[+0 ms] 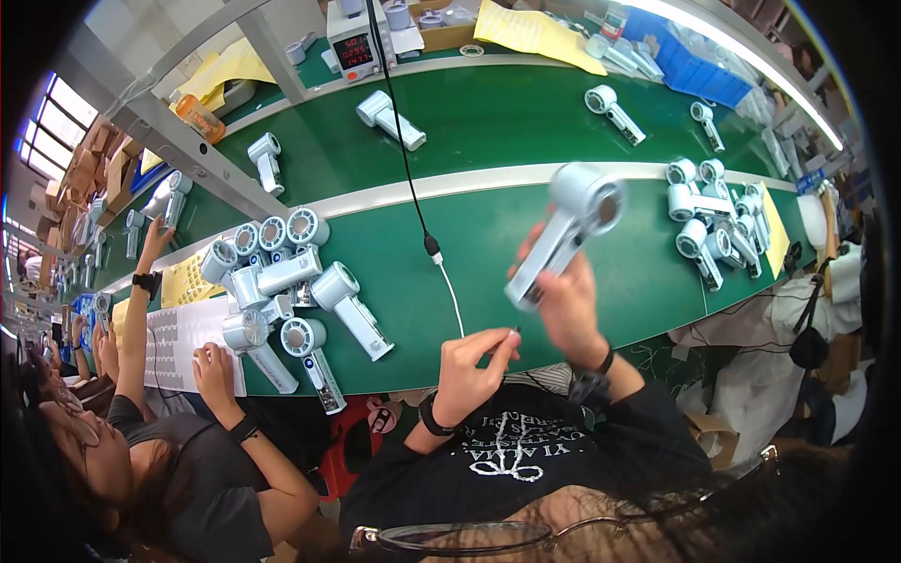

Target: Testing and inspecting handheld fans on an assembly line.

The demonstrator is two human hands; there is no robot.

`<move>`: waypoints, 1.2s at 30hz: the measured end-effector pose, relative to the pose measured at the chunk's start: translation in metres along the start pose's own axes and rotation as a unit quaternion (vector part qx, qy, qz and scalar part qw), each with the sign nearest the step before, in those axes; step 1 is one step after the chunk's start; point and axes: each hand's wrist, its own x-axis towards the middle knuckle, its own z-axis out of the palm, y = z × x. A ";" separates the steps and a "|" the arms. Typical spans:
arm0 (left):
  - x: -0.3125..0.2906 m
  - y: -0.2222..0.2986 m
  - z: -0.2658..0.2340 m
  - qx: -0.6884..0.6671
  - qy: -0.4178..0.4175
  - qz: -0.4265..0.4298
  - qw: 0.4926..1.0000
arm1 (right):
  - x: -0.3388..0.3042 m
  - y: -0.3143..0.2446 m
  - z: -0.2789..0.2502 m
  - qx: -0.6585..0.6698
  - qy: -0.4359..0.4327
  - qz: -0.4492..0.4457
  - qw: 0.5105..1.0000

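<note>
A light blue handheld fan (584, 202) is raised over the green bench, its round head up and its handle slanting down to the left. My right hand (563, 296) is closed round the handle, and the fan head is slightly blurred. Lower and to the left, my left hand (469, 371) pinches with thumb and forefinger, a small dark tip between them. A white cable (450, 293) runs down to this hand from a black connector (432, 247) on a hanging black cord. The tip appears to be the cable's end, apart from the fan.
Several fans (272, 272) crowd the bench at left, and another cluster (718, 216) lies at right. More fans lie on the conveyor strip (507, 117) beyond a pale rail. A power supply (357, 47) stands behind. At left, a co-worker's hand (214, 371) rests by a white sheet.
</note>
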 end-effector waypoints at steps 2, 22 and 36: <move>-0.006 -0.009 -0.005 -0.013 -0.003 -0.020 1.000 | 0.039 -0.006 -0.018 -0.035 0.037 -0.059 0.997; 0.004 0.001 -0.022 0.018 0.078 0.040 0.996 | 0.325 0.175 -0.059 -0.818 -0.074 -0.114 0.559; 0.005 -0.006 -0.018 0.065 0.048 0.086 0.993 | 0.164 0.049 -0.027 -0.386 -0.144 0.133 0.901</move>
